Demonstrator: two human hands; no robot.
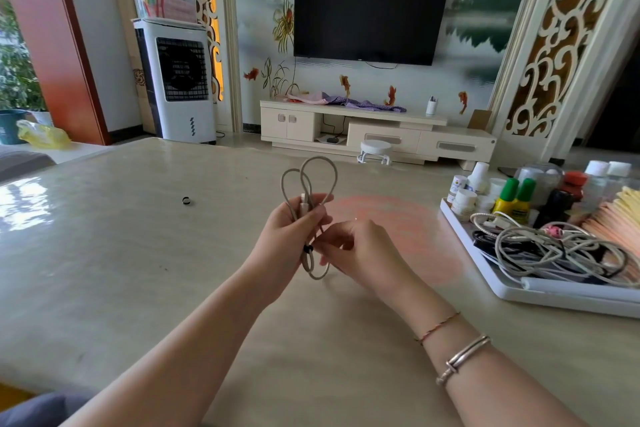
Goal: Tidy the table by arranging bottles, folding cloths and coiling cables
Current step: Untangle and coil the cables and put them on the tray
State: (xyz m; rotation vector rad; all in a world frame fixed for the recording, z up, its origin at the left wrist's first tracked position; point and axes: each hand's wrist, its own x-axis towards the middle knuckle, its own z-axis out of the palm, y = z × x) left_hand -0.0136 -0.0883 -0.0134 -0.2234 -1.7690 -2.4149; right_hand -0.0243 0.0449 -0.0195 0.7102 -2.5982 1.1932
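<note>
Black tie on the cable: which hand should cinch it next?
Right, probably. The left hand already grips the cable loops; the right hand pinches beside the tie.

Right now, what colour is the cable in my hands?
Pale grey-beige, with a small black band near its lower end; cable, head view.

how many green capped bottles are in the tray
2: two yellow bottles with green caps, the left one and the right one, stand side by side in the white tray. Others may be hidden behind.
</note>
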